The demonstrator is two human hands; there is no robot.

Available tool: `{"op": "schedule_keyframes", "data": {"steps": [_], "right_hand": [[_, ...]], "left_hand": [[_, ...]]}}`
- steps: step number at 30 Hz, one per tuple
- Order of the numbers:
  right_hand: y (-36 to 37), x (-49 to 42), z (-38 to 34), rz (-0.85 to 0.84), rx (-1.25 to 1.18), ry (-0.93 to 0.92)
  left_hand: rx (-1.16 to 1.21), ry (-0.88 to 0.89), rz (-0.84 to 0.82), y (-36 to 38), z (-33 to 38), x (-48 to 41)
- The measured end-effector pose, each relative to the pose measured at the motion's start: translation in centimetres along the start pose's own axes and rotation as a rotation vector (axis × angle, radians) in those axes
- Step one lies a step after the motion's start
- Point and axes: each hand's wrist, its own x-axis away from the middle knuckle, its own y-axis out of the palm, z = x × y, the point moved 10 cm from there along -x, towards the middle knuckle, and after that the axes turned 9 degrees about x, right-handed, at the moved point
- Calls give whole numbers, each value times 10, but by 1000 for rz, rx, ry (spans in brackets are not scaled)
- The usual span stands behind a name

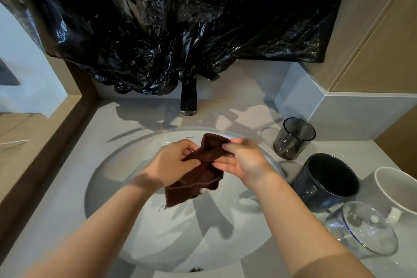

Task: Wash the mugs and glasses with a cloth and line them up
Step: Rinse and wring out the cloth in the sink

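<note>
Black plastic sheeting (180, 18) fills the back wall, crumpled and glossy. Below it we've got the grey counter (56, 210), and sunk into that the white oval basin (135, 244).

Over the basin hangs the brown cloth (198, 178), bunched, its loose end drooping toward the bowl. The left hand (173, 162) pinches it at the middle, thumb against curled fingers. The right hand (241, 162) nips the upper corner between thumb and forefinger, with its other fingers stretched out under the fabric.

Now the vessels, all on the counter to the right of the basin. The white mug (397, 189) is cut off by the frame edge. The dark blue mug (327, 180) sits just beside it, and its inside is too dark for us to read. In front, the clear glass (361, 230) shows a few pale specks. Further back stands the smoked tumbler (293, 137), and we see straight through it.

Smallest, the dark tap (188, 101) pokes out from under the plastic's lowest folds.
</note>
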Motion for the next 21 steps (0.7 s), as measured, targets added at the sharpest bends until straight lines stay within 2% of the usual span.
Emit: {"op": "schedule_keyframes", "data": {"steps": [4,8,11,14,17,19,21], "right_hand": [[-2,3,-17,39,373,-163],[10,9,-30,-62,796,-339],[11,13,-43,47,1047,-489],[7,14,-50,96,935,-537],[0,11,-38,-7,596,-358],[-2,10,-26,-34,500,-259],[-4,14,-27,-19,459,-250]], "left_hand": [[-183,81,-4,-16,10,-3],[-224,117,-28,-29,12,-3],[-98,90,-70,-28,6,-3],[116,31,-104,-24,0,-1],[93,21,-82,-29,1,1],[50,4,-65,-32,3,3],[129,-39,-54,-30,6,6]]}}
